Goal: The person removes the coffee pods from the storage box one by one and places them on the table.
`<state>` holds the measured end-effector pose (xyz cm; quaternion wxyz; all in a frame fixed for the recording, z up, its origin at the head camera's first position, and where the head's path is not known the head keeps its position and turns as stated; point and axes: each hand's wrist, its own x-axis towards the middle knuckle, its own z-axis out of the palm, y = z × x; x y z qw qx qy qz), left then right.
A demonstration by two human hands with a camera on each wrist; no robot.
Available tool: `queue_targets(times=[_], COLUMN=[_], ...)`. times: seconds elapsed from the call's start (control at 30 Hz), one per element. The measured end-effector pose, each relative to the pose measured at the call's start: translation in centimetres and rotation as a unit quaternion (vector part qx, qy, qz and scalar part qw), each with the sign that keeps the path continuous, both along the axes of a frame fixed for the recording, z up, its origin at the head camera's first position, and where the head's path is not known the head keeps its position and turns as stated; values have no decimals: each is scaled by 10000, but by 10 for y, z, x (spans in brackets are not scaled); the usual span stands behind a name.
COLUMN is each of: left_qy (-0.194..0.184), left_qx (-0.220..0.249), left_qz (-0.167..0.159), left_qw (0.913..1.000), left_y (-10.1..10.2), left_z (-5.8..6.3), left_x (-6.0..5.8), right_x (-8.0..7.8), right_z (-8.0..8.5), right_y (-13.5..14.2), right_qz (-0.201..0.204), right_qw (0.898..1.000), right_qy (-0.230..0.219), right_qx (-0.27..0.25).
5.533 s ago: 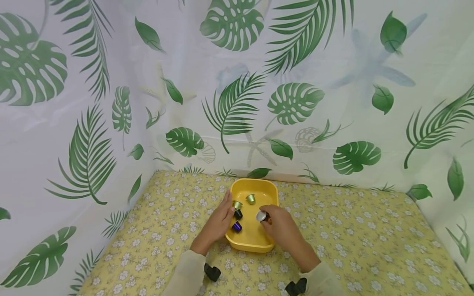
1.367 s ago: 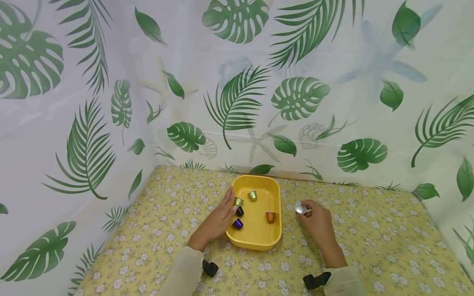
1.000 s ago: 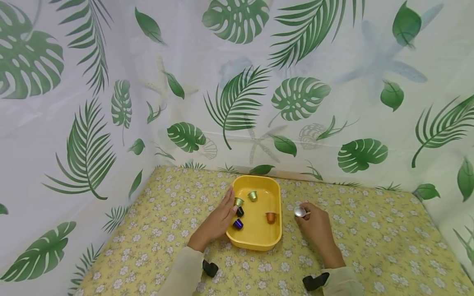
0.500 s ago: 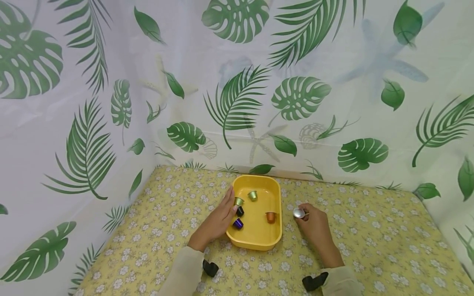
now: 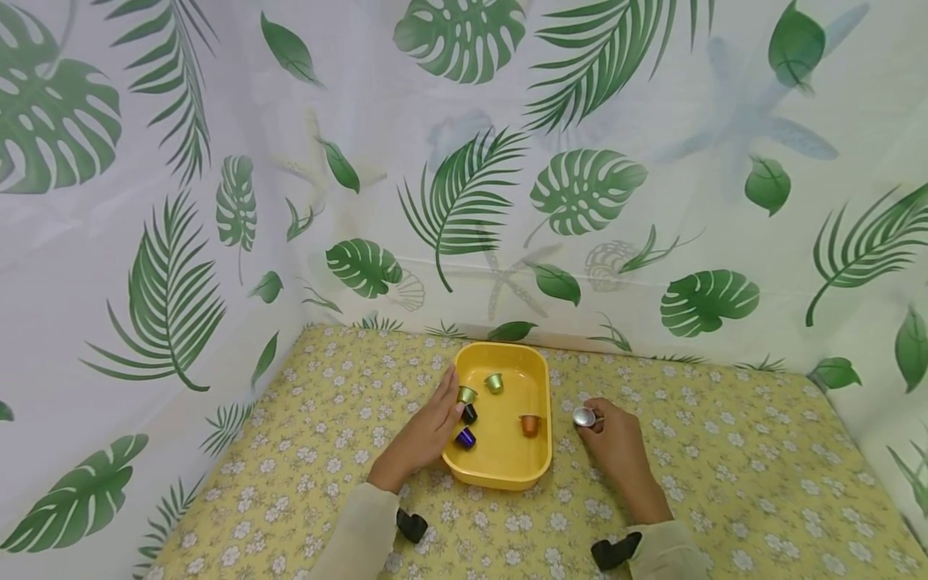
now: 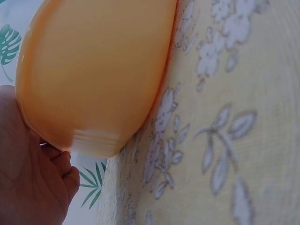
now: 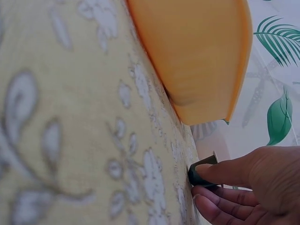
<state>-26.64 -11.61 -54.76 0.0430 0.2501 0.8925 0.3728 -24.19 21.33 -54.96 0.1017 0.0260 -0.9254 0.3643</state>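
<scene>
A yellow tray sits on the flowered cloth, holding several coffee capsules. My left hand holds its left rim, thumb over the edge and fingers along the outer wall. To the right of the tray, my right hand pinches a coffee capsule, its silver lid showing in the head view. The right wrist view shows this capsule's dark green body between thumb and fingers, close over the cloth. Inside the tray are two light green capsules, one of them farther back, a black capsule, a purple capsule and an orange capsule.
The yellow flowered cloth covers the table. Behind and to the left hangs a white leaf-print sheet, close behind the tray's far end. Dark straps are on both wrists.
Since the oldest frame, my right hand has moved out of the tray to the right with the capsule, leaving the orange one in full view. Over the last second, it has barely shifted.
</scene>
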Motion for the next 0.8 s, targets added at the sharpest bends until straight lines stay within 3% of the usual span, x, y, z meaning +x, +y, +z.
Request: queue_targets(times=[0.27, 0.8], left_qy=[42, 137], left_qx=[58, 88], left_qz=[10, 35], left_qw=[10000, 9999], left_y=[1, 2], left_z=[0, -1], left_x=[-1, -2], right_x=[4, 11], right_z=[8, 42], right_y=[4, 11], right_qz=[130, 292], right_qw=[9994, 9897], right_qy=[-305, -1302], right_qx=[99, 526])
